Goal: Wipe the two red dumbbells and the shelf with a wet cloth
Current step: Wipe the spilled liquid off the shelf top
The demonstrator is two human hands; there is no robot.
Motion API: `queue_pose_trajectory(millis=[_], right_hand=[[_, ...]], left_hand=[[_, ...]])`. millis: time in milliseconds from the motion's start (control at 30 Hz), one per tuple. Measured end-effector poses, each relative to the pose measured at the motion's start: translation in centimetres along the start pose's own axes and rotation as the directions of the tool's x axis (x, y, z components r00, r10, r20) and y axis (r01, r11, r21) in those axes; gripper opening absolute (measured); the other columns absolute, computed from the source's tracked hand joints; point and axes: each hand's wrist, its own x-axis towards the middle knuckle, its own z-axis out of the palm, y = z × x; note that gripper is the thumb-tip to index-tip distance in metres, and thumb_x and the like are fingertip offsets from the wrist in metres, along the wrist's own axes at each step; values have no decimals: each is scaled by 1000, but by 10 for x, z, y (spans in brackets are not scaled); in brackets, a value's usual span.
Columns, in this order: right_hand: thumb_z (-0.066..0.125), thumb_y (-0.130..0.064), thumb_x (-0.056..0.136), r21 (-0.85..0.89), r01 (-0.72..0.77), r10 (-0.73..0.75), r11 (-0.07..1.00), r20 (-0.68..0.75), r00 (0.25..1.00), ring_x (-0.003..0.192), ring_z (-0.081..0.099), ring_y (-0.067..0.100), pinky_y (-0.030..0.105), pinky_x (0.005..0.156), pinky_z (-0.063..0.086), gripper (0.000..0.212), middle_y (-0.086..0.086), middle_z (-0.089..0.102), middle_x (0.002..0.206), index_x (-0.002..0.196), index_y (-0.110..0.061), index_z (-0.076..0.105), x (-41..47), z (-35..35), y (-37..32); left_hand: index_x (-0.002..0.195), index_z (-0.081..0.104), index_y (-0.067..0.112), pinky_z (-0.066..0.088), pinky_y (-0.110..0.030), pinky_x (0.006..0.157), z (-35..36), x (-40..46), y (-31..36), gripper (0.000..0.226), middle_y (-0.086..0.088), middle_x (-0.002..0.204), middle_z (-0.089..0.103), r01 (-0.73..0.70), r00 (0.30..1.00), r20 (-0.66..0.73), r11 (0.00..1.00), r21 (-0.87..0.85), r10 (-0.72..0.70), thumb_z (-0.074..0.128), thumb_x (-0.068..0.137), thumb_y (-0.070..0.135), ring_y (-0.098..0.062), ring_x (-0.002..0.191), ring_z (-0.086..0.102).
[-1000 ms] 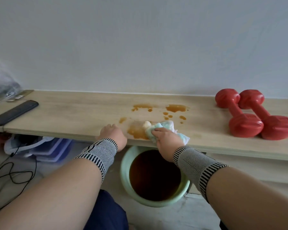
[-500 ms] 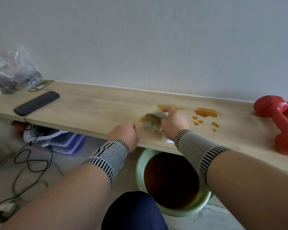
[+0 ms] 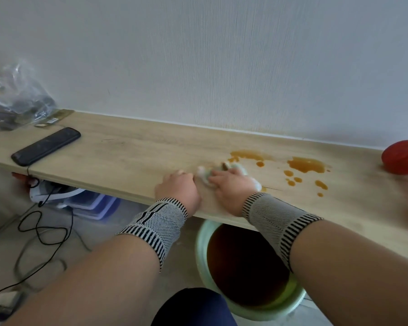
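A long pale wooden shelf runs along the white wall. Brown liquid stains lie on it right of centre. My right hand presses a bunched pale green cloth onto the shelf just left of the stains, fingers curled over it. Beside it, my left hand rests on the shelf near the front edge with fingers curled under, holding nothing. One red dumbbell shows at the far right edge, mostly cut off; the second is out of view.
A black remote lies on the shelf's left part, with a clear plastic bag behind it. Below the shelf stands a green basin of brown water. Black cables and blue bins lie on the floor at left.
My right hand has drawn the cloth leftward away from the stains, close to my left hand. The view has shifted left, so the dumbbells have slid almost out of frame.
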Motion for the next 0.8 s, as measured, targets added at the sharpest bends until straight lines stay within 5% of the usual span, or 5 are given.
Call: queue_pose_trajectory(millis=[167,333,500,667,800], right_hand=[[34,-11,91,26,-519,519,854,-86,850,123,32,29,48,97,43,51,-6,35,146,134,-35,45,-31,-16,72],[43,-12,90,304,-326,370,895,-99,924,111,54,23,29,94,44,40,4,55,130,122,-29,61,-48,-17,63],[41,-8,90,422,-611,730,670,-227,644,111,53,31,37,97,44,36,14,56,125,123,-7,56,-60,-37,130],[35,-5,84,225,-686,719,692,-119,685,140,17,31,44,116,19,58,14,26,149,142,0,29,-46,-15,135],[34,-9,90,194,-534,563,823,-142,814,137,27,29,43,113,29,50,12,32,147,140,-6,37,-6,-18,120]], left_hand=[[140,44,24,31,-48,112,5,9,23,48,3,151,37,-86,995,56,996,21,85,41,93,21,-21,136,37],[136,48,23,30,-48,112,4,18,63,45,2,147,43,-191,978,98,980,63,184,44,92,24,-21,135,40],[149,29,26,19,-53,117,3,26,88,63,0,161,15,-185,973,148,982,50,175,50,91,36,-26,148,11],[145,34,15,33,-50,111,8,36,96,69,-4,153,33,-142,978,161,989,47,133,49,88,52,-26,138,34],[149,31,17,28,-43,116,7,39,88,62,2,160,20,-178,971,174,982,62,165,41,94,43,-22,143,29]])
